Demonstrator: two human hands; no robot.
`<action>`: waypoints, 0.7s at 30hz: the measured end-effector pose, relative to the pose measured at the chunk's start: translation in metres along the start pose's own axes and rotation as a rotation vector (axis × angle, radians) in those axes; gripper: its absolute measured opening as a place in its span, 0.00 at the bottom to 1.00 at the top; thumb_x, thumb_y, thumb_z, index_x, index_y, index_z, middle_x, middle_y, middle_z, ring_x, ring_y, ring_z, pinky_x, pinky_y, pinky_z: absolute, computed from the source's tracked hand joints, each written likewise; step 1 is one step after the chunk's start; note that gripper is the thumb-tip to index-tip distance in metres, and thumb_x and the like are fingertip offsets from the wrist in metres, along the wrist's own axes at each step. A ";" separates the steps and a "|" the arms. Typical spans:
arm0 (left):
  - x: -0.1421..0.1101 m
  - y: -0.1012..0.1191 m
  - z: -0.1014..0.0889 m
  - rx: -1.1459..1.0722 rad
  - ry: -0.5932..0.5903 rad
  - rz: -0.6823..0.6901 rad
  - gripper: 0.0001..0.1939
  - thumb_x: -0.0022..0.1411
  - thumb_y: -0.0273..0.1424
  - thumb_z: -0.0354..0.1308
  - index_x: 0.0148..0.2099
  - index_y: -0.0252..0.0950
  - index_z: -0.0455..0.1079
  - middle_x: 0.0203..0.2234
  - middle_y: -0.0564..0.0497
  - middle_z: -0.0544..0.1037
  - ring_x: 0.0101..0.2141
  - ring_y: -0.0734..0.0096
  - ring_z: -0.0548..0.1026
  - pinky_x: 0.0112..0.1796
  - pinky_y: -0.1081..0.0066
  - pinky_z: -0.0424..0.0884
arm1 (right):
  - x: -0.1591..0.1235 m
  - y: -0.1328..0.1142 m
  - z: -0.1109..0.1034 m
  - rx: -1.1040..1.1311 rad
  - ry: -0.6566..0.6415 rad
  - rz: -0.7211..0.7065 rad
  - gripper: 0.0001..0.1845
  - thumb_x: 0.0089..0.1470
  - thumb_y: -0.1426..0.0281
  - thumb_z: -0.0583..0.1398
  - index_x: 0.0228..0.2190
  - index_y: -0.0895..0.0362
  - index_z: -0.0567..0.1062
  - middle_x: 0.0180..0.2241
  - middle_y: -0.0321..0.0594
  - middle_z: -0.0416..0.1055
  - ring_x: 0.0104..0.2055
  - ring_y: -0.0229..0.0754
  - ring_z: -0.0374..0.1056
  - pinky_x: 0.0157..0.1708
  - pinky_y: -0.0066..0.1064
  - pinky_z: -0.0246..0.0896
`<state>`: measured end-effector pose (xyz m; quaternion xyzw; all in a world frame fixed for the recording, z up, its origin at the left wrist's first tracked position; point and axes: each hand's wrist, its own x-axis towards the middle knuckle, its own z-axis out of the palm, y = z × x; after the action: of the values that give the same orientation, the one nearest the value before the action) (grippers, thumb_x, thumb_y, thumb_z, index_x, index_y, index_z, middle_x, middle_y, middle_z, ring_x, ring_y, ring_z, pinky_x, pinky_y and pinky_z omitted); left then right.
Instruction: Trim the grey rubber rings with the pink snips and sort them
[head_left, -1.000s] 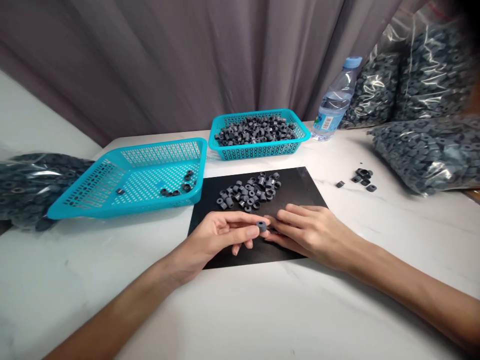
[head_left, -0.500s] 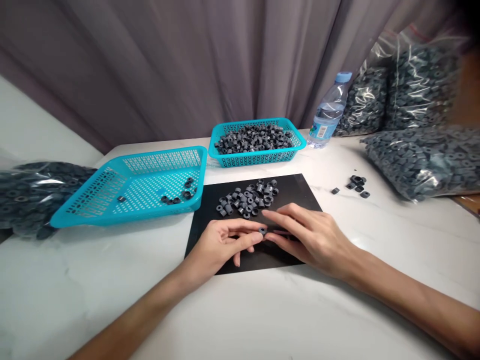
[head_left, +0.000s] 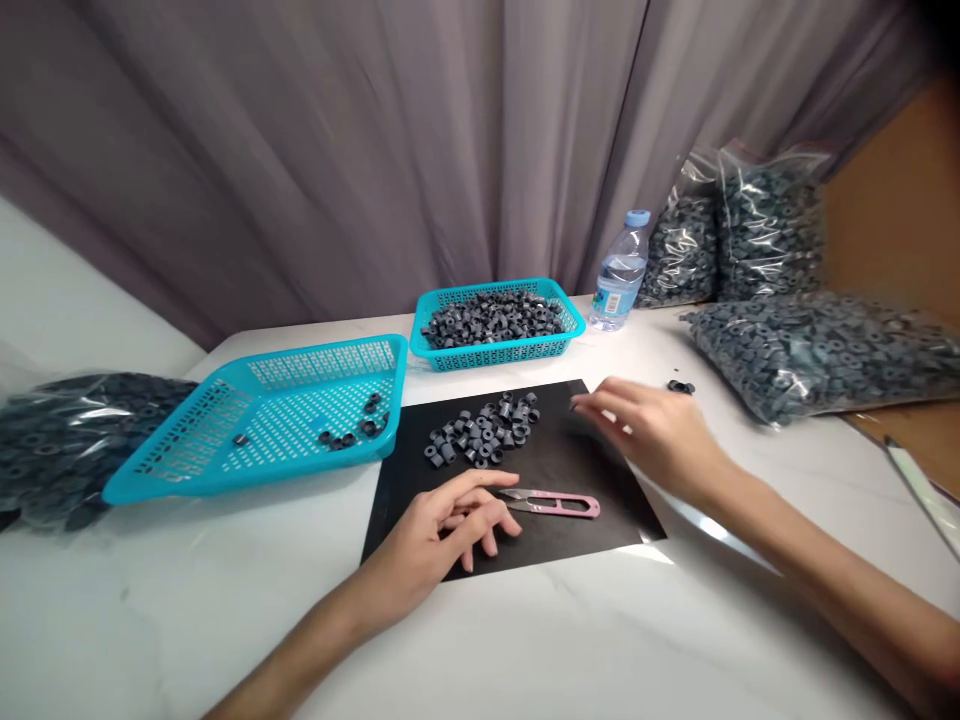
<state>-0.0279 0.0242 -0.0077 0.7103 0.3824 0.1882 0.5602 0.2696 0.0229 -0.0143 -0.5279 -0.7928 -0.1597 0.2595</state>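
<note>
My left hand (head_left: 450, 522) rests on the black mat (head_left: 592, 470) with its fingers loosely apart and nothing in them. Its fingertips lie just left of a pink thread snip (head_left: 555, 503) lying flat on the mat. My right hand (head_left: 649, 428) hovers over the mat's right edge, a little blurred. Its fingers are drawn together, and a small dark grey ring (head_left: 573, 406) shows at their tips. A pile of grey rings (head_left: 484, 430) lies on the mat's far half, between the two hands.
A tilted turquoise basket (head_left: 225, 470) on the left holds a few rings. A second turquoise basket (head_left: 499, 350), farther back, is full of them. A water bottle (head_left: 619, 270) and clear bags of rings (head_left: 817, 350) stand to the right. Another bag (head_left: 67, 440) lies far left.
The hands have come apart: my right hand lifted away to the right with the ring, uncovering the pink snip. My left hand let go of the ring and settled on the mat. The camera tilted up.
</note>
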 end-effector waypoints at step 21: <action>-0.009 0.013 -0.086 1.165 1.101 0.502 0.07 0.69 0.33 0.60 0.36 0.38 0.72 0.26 0.52 0.75 0.28 0.65 0.71 0.34 0.66 0.67 | -0.017 0.041 -0.013 -0.336 -0.493 0.419 0.10 0.58 0.77 0.56 0.40 0.57 0.73 0.37 0.45 0.78 0.26 0.44 0.70 0.21 0.34 0.34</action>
<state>-0.0893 0.0721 0.0322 0.7566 0.4678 0.3995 -0.2216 0.3155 0.0189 -0.0144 -0.7367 -0.6689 -0.0991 -0.0025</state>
